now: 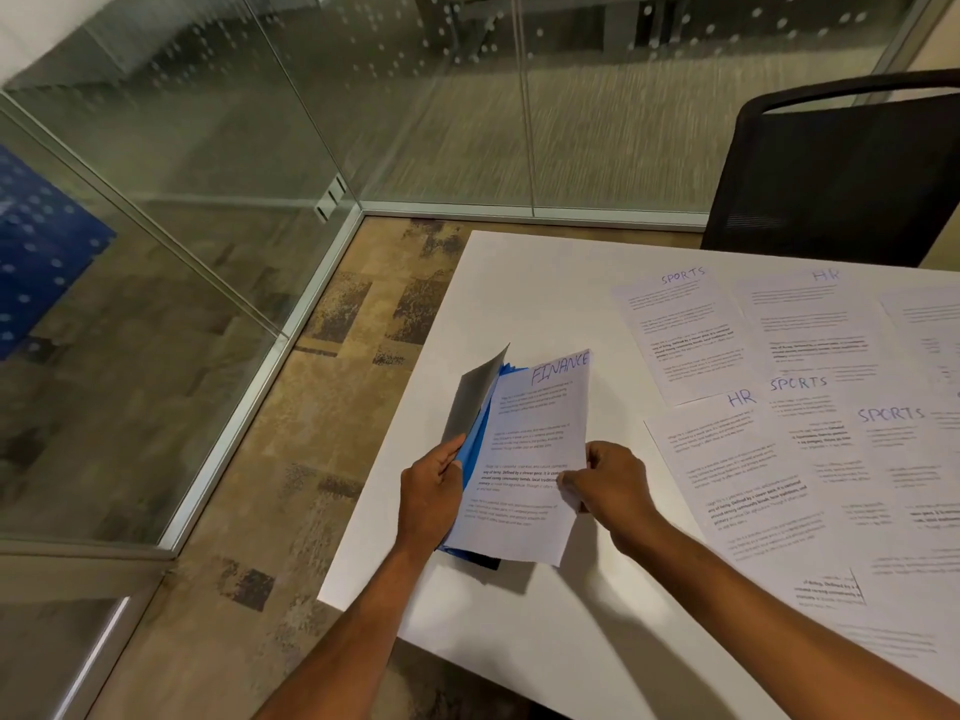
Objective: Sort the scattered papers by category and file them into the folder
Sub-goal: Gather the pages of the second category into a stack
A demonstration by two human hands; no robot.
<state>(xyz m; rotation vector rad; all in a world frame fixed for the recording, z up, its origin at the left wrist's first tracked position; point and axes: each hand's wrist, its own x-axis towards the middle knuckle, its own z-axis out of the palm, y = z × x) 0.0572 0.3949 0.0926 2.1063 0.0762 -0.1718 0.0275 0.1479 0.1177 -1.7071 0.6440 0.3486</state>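
FINANCE sheet (524, 454): a printed page with "FINANCE" handwritten at its top, held tilted just above the near-left part of the white table (519, 288), lying against the folder.
Folder (475, 441): blue, directly behind and left of the FINANCE sheet, its blue edge showing along the sheet's left side and under its bottom; a grey flap (475, 394) stands up at its upper left.
Left hand (431, 493): fingers clasped around the folder's left edge, just left of the FINANCE sheet.
Right hand (610, 483): fingertips pinching the FINANCE sheet's right edge.
Scattered papers (727, 475): flat on the table, right of the FINANCE sheet, overlapping; headings read SPORTS and HR.
Chair (841, 168): black mesh back, beyond the table's far edge, well right of the FINANCE sheet.
Glass wall (260, 122): left of and beyond the FINANCE sheet, meeting patterned carpet (332, 387).
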